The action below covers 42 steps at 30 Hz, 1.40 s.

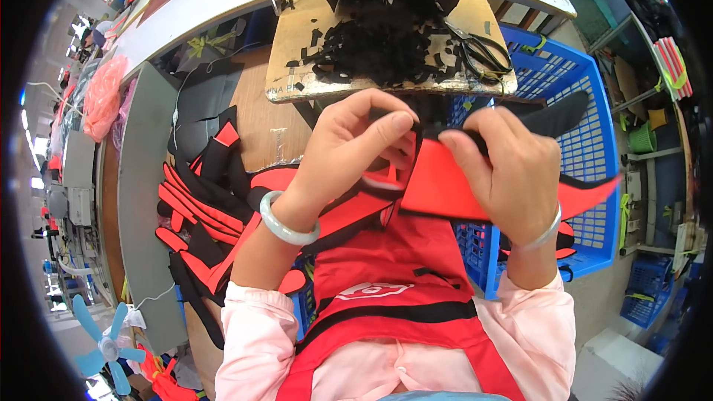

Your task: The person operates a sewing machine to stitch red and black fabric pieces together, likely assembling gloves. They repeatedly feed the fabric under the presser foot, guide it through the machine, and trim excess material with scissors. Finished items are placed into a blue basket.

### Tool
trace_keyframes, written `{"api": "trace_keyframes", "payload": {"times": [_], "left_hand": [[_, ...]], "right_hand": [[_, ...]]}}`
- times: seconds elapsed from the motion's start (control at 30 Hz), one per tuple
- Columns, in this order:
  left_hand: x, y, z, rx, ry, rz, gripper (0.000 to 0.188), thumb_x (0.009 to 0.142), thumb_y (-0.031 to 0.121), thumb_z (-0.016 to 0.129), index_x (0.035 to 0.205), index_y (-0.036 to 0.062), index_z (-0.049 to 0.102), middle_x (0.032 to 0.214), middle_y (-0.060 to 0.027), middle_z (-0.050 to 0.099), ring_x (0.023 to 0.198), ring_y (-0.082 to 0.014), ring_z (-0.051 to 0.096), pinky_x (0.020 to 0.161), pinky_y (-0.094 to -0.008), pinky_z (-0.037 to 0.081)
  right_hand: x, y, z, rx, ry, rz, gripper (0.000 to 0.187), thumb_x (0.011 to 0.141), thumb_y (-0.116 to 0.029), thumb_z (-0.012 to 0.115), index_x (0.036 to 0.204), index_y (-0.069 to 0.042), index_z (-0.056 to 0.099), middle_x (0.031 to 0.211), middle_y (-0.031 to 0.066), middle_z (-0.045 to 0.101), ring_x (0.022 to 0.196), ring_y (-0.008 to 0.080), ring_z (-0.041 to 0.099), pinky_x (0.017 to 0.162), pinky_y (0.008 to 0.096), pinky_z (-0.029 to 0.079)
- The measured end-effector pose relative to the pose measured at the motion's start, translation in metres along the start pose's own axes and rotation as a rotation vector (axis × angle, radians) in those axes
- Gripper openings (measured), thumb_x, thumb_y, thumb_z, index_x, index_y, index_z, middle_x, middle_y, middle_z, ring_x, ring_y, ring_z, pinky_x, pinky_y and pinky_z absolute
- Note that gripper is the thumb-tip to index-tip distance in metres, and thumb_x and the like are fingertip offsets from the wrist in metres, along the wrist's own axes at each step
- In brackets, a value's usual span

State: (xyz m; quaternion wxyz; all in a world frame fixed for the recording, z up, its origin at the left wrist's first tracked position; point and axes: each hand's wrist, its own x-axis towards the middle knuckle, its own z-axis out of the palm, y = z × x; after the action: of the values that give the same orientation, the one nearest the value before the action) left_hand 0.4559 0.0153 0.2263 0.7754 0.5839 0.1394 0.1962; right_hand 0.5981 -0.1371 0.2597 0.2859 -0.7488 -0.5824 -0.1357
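The red and black fabric piece is up in front of the person's chest, held just off the near edge of the small wooden bench, and both hands are on it. The left hand is curled, thumb and fingertips closed in a pinch on the black strip along the piece's top edge, a pale green bangle on that wrist. The right hand is closed over the same top edge from the other side, fingers bent down across the red panel, a thin bracelet at the wrist. On the bench lies a heap of black fabric scraps, with black scissors at its right edge. To the right stands a blue plastic crate. To the left, a stack of red and black pieces rests on a wooden table.
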Motion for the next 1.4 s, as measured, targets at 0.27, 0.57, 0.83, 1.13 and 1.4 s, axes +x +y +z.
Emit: {"api": "trace_keyframes", "payload": {"times": [0.27, 0.57, 0.83, 1.13, 1.4], "left_hand": [[0.055, -0.021, -0.027, -0.02, 0.115, -0.055, 0.014, 0.096, 0.022, 0.061, 0.098, 0.0076, 0.061, 0.088, -0.0027, 0.066, 0.08, -0.0103, 0.064, 0.068, -0.0241, 0.052], [0.114, -0.024, -0.059, -0.306, 0.219, -0.151, 0.015, 0.092, 0.025, 0.065, 0.086, 0.0128, 0.057, 0.078, 0.0024, 0.057, 0.066, -0.0083, 0.048, 0.057, -0.0241, 0.038], [0.14, -0.024, -0.069, -0.465, 0.239, -0.166, 0.011, 0.093, 0.022, 0.064, 0.09, 0.0138, 0.056, 0.075, 0.0023, 0.056, 0.059, -0.0078, 0.047, 0.05, -0.022, 0.035], [0.153, -0.02, -0.075, -0.518, 0.266, -0.14, 0.012, 0.09, 0.017, 0.066, 0.086, 0.011, 0.057, 0.071, 0.0006, 0.055, 0.057, -0.0091, 0.046, 0.049, -0.0237, 0.035], [0.15, -0.012, -0.093, -0.279, 0.379, -0.011, 0.027, 0.096, 0.035, 0.059, 0.089, 0.0092, 0.062, 0.079, -0.0011, 0.061, 0.068, -0.0149, 0.057, 0.066, -0.028, 0.047]], "right_hand": [[0.042, 0.049, 0.045, -0.198, 0.036, -0.039, 0.037, 0.091, -0.038, 0.06, 0.071, -0.008, 0.057, 0.061, 0.0094, 0.061, 0.051, 0.0281, 0.061, 0.045, 0.0364, 0.045], [0.091, 0.08, 0.091, -0.023, -0.014, 0.034, 0.039, 0.098, -0.036, 0.049, 0.077, -0.004, 0.06, 0.067, 0.018, 0.063, 0.064, 0.0372, 0.062, 0.058, 0.0453, 0.048], [0.113, 0.093, 0.111, 0.07, -0.076, 0.108, 0.043, 0.1, -0.037, 0.045, 0.08, -0.002, 0.061, 0.068, 0.021, 0.063, 0.068, 0.0409, 0.062, 0.061, 0.0494, 0.047], [0.124, 0.099, 0.114, 0.081, -0.058, 0.099, 0.043, 0.099, -0.037, 0.044, 0.085, -0.002, 0.064, 0.073, 0.0221, 0.064, 0.072, 0.042, 0.062, 0.064, 0.0496, 0.049], [0.119, 0.11, 0.099, 0.093, -0.07, 0.152, 0.044, 0.099, -0.038, 0.044, 0.087, -0.001, 0.064, 0.08, 0.0229, 0.065, 0.078, 0.0427, 0.062, 0.069, 0.0494, 0.048]]}}
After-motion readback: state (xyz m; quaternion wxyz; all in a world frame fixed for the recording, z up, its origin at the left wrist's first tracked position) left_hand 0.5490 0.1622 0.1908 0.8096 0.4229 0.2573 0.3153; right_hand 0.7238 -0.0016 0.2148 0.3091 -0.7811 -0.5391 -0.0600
